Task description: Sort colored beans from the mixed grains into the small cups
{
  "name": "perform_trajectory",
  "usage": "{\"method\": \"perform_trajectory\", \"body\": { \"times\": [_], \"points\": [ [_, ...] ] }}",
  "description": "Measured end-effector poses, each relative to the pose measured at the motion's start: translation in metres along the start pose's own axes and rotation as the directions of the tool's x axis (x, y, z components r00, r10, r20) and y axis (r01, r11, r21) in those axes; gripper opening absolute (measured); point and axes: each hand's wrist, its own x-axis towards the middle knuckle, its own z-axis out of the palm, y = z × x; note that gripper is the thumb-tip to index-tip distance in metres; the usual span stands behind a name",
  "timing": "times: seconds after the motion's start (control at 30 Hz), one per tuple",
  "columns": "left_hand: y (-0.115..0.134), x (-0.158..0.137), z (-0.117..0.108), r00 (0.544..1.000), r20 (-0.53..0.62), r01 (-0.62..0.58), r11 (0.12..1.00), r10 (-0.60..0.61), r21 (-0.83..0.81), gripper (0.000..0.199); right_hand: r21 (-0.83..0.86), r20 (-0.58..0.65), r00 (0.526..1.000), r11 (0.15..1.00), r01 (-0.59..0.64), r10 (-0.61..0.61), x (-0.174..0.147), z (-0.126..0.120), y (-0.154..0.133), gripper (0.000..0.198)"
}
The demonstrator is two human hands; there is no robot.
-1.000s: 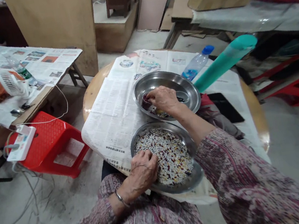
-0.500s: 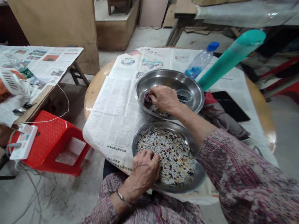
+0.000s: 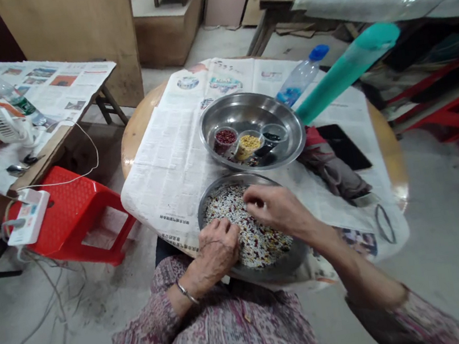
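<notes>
1. Progress looks partial: beans of three colours stand apart in small clear cups inside the far metal bowl [image 3: 241, 110].
2. Set apart so far are a cup of red beans [image 3: 225, 136] at the left, a cup of yellow beans [image 3: 250, 142] in the middle and a cup of black beans [image 3: 274, 132] at the right, which seems the least full.
3. Not set apart: the near metal bowl [image 3: 293, 266] carries a broad layer of mixed grains [image 3: 258, 248], mostly white with red, yellow and dark beans throughout, so much appears left. A few loose mixed pieces [image 3: 250, 162] also lie in front of the cups.
4. Left of the two hands, the left hand [image 3: 220, 247] rests with curled fingers on the near bowl's left side, over the grains; I cannot tell whether it holds any.
5. Right hand [image 3: 278, 210] hovers above the same grains, fingers bent toward the thumb; whether beans are pinched there cannot be told.
6. Newspaper [image 3: 158, 188] covers much of the round desk [image 3: 136, 125] beneath both bowls.
</notes>
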Motion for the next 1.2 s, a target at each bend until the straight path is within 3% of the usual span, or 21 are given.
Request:
{"method": "perform_trajectory", "body": {
  "times": [0.13,0.23,0.37,0.47,0.57,0.7,0.8,0.97,1.07,1.2],
  "points": [
    [-0.001,0.000,-0.001,0.997,-0.072,0.034,0.996,-0.040,-0.084,0.020,0.074,0.184,0.977,0.993,0.096,-0.108,-0.044,0.032,-0.007,0.016],
    [-0.002,0.000,-0.001,0.988,-0.140,0.039,0.989,-0.059,-0.141,0.025,0.079,0.193,0.970,0.988,0.132,-0.145,-0.049,0.049,-0.010,0.015],
    [-0.004,-0.002,0.001,0.972,-0.230,0.001,0.983,-0.044,-0.182,0.029,-0.075,0.005,1.000,0.997,0.030,-0.029,-0.035,0.052,0.002,0.017],
    [-0.007,-0.003,0.003,0.959,-0.282,-0.027,0.979,-0.031,-0.201,0.030,-0.115,-0.167,0.982,0.987,-0.110,0.090,-0.021,0.048,0.013,0.020],
    [-0.008,-0.004,0.004,0.939,-0.340,-0.039,0.974,-0.040,-0.222,0.032,-0.137,-0.205,0.969,0.976,-0.168,0.138,-0.007,0.049,0.012,0.025],
    [-0.008,-0.005,0.005,0.898,-0.433,-0.025,0.976,-0.073,-0.216,0.030,-0.136,-0.077,0.997,0.991,-0.017,0.007,0.003,0.056,-0.006,0.035],
    [-0.010,-0.005,0.009,0.879,-0.472,-0.033,0.978,-0.069,-0.204,0.026,-0.103,0.055,0.990,0.985,0.138,-0.133,0.004,0.059,-0.022,0.028],
    [-0.012,-0.004,0.012,0.858,-0.512,-0.091,0.969,-0.040,-0.229,0.025,-0.105,0.209,0.970,0.984,0.146,-0.122,-0.004,0.053,-0.023,0.017],
    [-0.011,-0.002,0.007,0.846,-0.534,-0.148,0.957,-0.009,-0.250,0.027,-0.131,0.105,0.993,0.988,0.075,-0.062,-0.018,0.043,-0.007,0.020],
    [-0.009,0.001,-0.006,0.918,-0.398,-0.110,0.960,-0.002,-0.259,0.031,-0.106,-0.130,0.991,0.994,-0.037,0.023,-0.045,0.029,0.015,0.023]
  ]
}}
